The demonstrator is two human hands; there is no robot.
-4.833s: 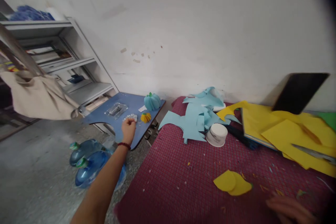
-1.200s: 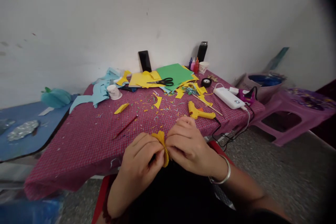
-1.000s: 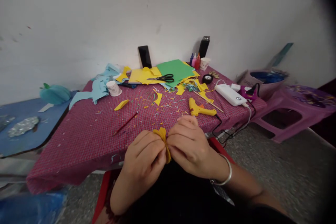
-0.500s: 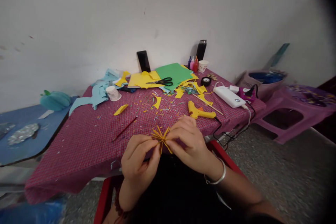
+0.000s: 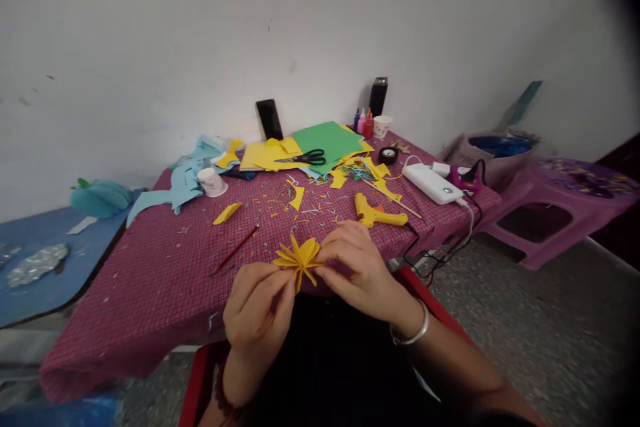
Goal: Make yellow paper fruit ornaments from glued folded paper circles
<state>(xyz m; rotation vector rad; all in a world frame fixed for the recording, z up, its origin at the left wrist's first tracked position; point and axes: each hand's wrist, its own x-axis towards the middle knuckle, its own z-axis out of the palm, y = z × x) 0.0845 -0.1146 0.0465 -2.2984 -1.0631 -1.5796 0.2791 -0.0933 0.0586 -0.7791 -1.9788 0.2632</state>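
A yellow paper flower (image 5: pixel 301 255) with several narrow petals is held between my two hands, over the table's front edge. My left hand (image 5: pixel 260 303) pinches its lower left petals between thumb and fingers. On the other side, my right hand (image 5: pixel 357 270) grips a petal at the right edge, fingers closed. The petals fan out toward the camera. Just beyond my right hand lies a yellow glue gun (image 5: pixel 377 213), and left of the flower a dark red pencil (image 5: pixel 235 250) rests on the checked tablecloth (image 5: pixel 165 267).
Black-handled scissors (image 5: pixel 307 158) lie on yellow and green paper sheets (image 5: pixel 327 143). Paper scraps litter the cloth. A paper cup (image 5: pixel 213 183), a leaning phone (image 5: pixel 269 120), black tape (image 5: pixel 388 155) and a white power bank (image 5: pixel 433 183) stand or lie around. Cords hang off the right edge near a pink stool (image 5: pixel 545 213).
The flower has turned from edge-on to showing its petal faces, spread wider. My left hand has shifted slightly left and down; the whole view has shifted a little.
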